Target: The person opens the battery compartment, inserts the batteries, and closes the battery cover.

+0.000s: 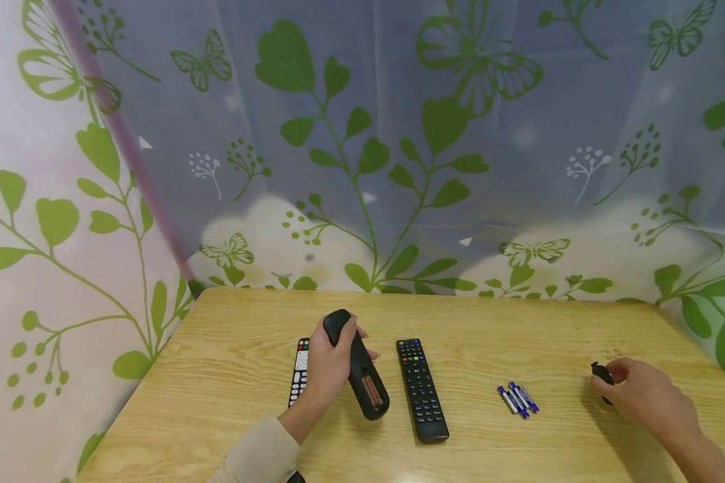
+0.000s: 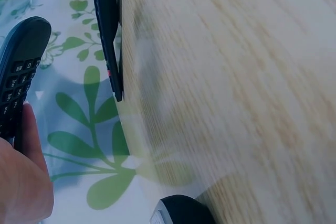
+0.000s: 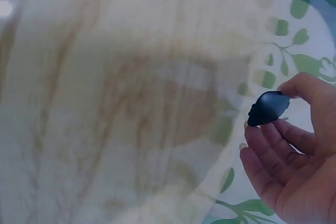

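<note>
My left hand (image 1: 326,365) grips a black remote control (image 1: 362,376) above the table, its back facing up and its battery compartment (image 1: 372,390) uncovered. Reddish-brown shows inside; whether batteries lie in it I cannot tell. The left wrist view shows the keys of this remote (image 2: 21,72) beside the thumb side of the hand (image 2: 26,182). At the right of the table, my right hand (image 1: 652,396) pinches a small black battery cover (image 1: 603,381) between thumb and fingers. The cover (image 3: 269,107) appears curved in the right wrist view.
A black remote (image 1: 423,392) lies face up mid-table. Several blue-and-silver batteries (image 1: 517,400) lie together right of it. Another remote with white keys (image 1: 299,376) is partly behind my left hand. A dark object (image 1: 296,477) shows at the bottom edge. Patterned curtain (image 1: 362,168) hangs behind the table (image 1: 495,335).
</note>
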The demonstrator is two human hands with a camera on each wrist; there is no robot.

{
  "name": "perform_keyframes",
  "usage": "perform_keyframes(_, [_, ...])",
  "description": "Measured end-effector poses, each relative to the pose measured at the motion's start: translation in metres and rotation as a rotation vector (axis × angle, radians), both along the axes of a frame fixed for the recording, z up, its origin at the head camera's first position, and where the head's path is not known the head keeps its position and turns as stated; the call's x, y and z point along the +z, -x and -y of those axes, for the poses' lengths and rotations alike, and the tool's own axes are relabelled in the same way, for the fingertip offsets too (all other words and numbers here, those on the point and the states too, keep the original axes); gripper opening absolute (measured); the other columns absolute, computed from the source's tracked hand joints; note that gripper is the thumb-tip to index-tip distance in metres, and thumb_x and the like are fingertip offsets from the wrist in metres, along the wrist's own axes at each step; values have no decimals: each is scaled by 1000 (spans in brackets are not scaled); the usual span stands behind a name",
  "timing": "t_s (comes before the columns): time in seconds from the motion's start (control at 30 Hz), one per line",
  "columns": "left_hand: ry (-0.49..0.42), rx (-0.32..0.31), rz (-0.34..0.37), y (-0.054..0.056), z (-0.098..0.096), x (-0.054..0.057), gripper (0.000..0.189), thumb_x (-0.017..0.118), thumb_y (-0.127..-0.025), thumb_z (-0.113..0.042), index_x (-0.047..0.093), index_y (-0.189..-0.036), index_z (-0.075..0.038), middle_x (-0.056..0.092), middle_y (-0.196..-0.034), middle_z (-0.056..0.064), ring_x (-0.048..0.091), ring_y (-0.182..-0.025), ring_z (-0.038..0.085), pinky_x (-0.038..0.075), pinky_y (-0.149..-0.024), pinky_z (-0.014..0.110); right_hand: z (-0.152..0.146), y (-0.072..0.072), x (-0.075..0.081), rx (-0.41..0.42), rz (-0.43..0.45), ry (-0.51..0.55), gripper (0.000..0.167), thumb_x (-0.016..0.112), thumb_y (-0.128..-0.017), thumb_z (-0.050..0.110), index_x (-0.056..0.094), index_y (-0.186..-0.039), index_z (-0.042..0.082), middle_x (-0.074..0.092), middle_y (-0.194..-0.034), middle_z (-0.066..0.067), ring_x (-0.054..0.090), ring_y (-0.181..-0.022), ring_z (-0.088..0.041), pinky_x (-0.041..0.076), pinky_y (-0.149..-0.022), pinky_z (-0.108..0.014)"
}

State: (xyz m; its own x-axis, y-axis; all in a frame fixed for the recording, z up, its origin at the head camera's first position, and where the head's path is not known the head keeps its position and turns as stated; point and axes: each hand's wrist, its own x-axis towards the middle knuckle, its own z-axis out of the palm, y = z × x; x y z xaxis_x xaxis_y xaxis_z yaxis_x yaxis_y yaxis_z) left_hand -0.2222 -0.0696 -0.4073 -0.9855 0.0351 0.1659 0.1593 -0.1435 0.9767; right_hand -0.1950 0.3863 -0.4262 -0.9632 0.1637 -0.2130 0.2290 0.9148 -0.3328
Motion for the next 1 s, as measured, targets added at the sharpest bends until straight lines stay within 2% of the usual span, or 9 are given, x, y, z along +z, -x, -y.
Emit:
perform_keyframes(0.17, [32,9,12,-10,1,13,26,44,-103,-14,44,-118,7,58,-96,19,66,-74,45,59,-61,39,-1,2,-6,-1,52,-25,77,61,-84,59,56,-115,-11,60,-103,-26,60,-82,-34,47,-56,-44])
perform_keyframes(0.3, [39,15,11,-11,0,16,27,44,-103,-14,44,-119,8,59,-94,13,66,-73,42,59,-61,38,-2,4,-7,24,43,-47,71,61,-86,55,58,-113,-10,62,-101,-25,61,-79,-32,47,-56,-45])
perform_keyframes(0.47, [29,2,6,-11,-1,17,23,45,-103,-14,46,-116,5,59,-93,12,66,-74,45,59,-62,39,-4,8,-10,58,61,-87,70,64,-84,54,58,-111,-11,62,-101,-26,61,-84,-38,48,-60,-49])
perform_keyframes(0.63, [29,7,8,-10,-1,16,23,45,-103,-14,46,-116,5,59,-93,12,66,-74,45,59,-61,40,-6,9,-15,76,84,-94,71,66,-83,54,59,-112,-11,62,-101,-27,61,-83,-38,48,-60,-50])
perform_keyframes(0.77, [32,9,6,-9,0,16,24,45,-103,-15,46,-117,5,59,-94,13,66,-73,43,59,-62,40,-5,10,-17,100,62,-91,69,64,-85,54,60,-111,-9,63,-101,-26,62,-81,-35,48,-59,-48])
perform_keyframes(1.0, [21,1,8,-9,0,15,28,45,-103,-15,44,-119,8,58,-97,21,66,-74,44,59,-63,40,-5,8,-15,149,20,-78,72,62,-86,55,59,-111,-12,62,-99,-27,61,-86,-40,50,-63,-49])
